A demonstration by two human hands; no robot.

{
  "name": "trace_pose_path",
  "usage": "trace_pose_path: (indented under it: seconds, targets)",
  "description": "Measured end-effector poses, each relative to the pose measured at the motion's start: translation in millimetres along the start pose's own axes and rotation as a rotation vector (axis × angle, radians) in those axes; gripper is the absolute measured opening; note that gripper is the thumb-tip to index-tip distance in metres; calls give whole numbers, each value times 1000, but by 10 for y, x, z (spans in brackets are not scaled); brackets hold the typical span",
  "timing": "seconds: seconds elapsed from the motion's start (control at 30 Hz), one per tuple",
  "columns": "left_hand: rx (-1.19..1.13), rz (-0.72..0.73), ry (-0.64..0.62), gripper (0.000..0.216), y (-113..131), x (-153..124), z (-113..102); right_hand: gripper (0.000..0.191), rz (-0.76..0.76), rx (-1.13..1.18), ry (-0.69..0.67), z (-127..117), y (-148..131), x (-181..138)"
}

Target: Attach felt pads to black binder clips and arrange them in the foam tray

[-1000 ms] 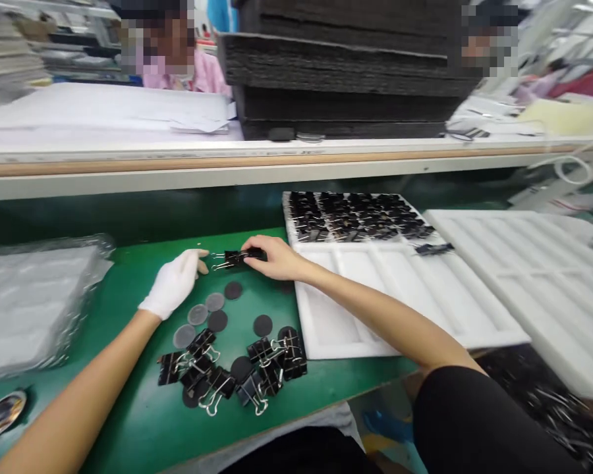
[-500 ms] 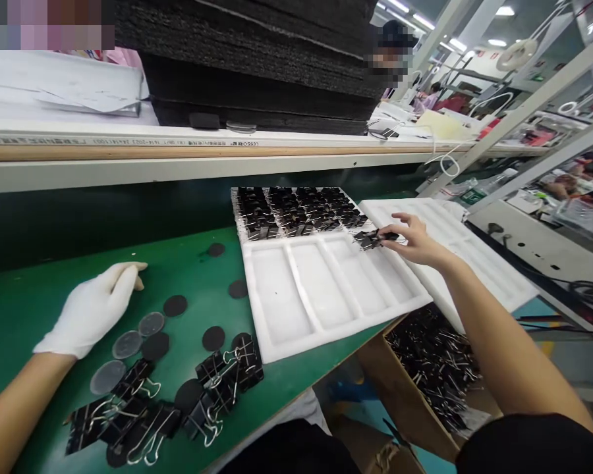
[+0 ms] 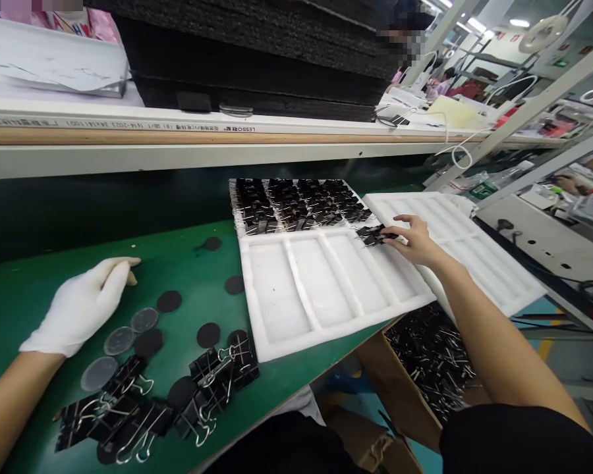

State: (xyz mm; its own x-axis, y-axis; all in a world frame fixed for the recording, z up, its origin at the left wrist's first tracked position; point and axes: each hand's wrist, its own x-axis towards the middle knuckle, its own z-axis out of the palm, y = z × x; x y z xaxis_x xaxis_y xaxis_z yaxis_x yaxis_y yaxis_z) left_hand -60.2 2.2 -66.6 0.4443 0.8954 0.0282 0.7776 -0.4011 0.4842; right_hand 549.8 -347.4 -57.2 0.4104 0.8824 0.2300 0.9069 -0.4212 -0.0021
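My right hand is closed, thumb and fingers pinching a small group of black binder clips at the far right compartment of the white foam tray. Packed rows of binder clips fill the tray's far half. My left hand, in a white glove with bare fingertips, rests on the green tabletop with its fingers drawn together; nothing shows in them. Near it lie black discs, clear discs and loose binder clips with silver handles.
A second white tray stands to the right. Below the table edge, a cardboard box holds a heap of binder clips. A shelf crosses behind, bearing a black foam stack. A person is behind it.
The view has shifted slightly. My right hand stays at the tray with the binder clips, which sit a little lower against its far right compartment. My left hand has stayed in place.
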Motion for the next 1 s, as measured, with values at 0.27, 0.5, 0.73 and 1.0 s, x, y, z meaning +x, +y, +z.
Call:
trace_pose_path:
  seconds: [0.27, 0.5, 0.73, 1.0]
  targets:
    - [-1, 1, 19, 35, 12, 7, 28, 28, -8, 62, 140, -40, -221, -50]
    - [-31, -4, -2, 36, 28, -38, 1, 34, -196, 144, 361, -546, -1313, -24]
    - [-416, 84, 93, 52, -110, -135, 104, 20, -1048, 258, -68, -652, -3228, 39]
    - [-76, 280, 247, 39, -447, -1129, -30, 40, -1036, -203, -194, 101, -3957, 310]
